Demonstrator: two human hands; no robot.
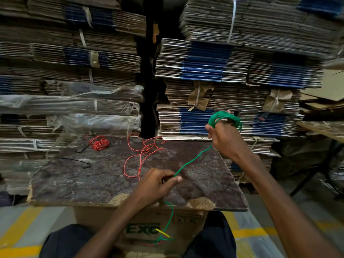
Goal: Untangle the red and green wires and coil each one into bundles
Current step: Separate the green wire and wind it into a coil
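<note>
My right hand [226,139] is raised above the board's far right corner and holds a green wire coil [224,118] looped around its fingers. A green strand [193,160] runs from the coil down to my left hand [158,184], which pinches it over the board's near edge. The green tail [168,220] hangs below the board, ending near a yellow tip [162,232]. A loose red wire [143,153] sprawls in loops at the middle of the board. A small red coil [98,144] lies at the far left.
The worn dark board [83,181] rests on a cardboard box [186,222] between my knees. Short black wire pieces [81,162] lie on the board's left. Tall stacks of flattened cartons [74,71] stand close behind. A table [323,129] stands at the right.
</note>
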